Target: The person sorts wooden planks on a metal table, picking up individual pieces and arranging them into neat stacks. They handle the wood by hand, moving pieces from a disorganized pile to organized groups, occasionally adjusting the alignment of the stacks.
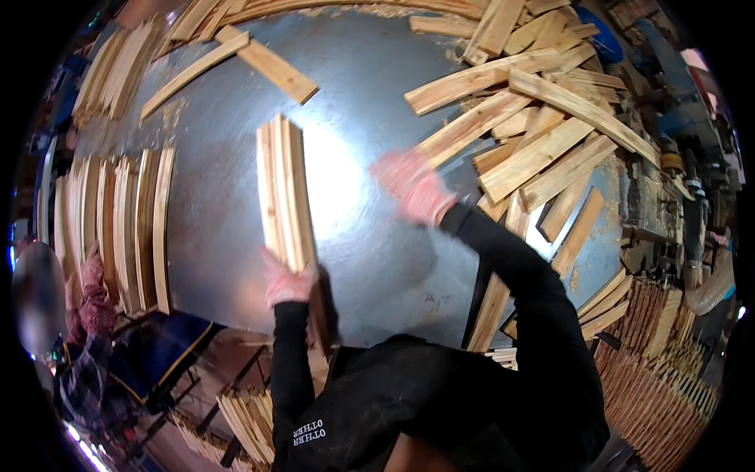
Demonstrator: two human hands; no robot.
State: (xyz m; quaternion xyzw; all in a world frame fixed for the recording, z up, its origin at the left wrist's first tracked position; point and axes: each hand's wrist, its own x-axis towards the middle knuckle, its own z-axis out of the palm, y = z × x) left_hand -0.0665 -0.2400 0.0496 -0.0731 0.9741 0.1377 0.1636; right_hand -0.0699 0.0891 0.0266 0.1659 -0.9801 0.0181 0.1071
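My left hand [288,279], in a pink-and-white work glove, grips the near end of a bundle of wooden slats [281,189]. The slats stand on edge, pressed side by side, and point away from me across the grey metal tabletop [370,291]. My right hand [413,187], gloved the same way, is over the table to the right of the bundle, smeared by motion. Its fingers are too blurred to read. Just beyond it lies the end of a loose slat [472,130]; whether they touch I cannot tell.
A jumbled heap of slats [543,161] covers the table's right side. Two slats [275,67] lie crossed at the far left. Upright rows of slats [126,228] line the left edge, where a co-worker's gloved hands [94,295] rest. Stacked wood [645,362] stands at lower right.
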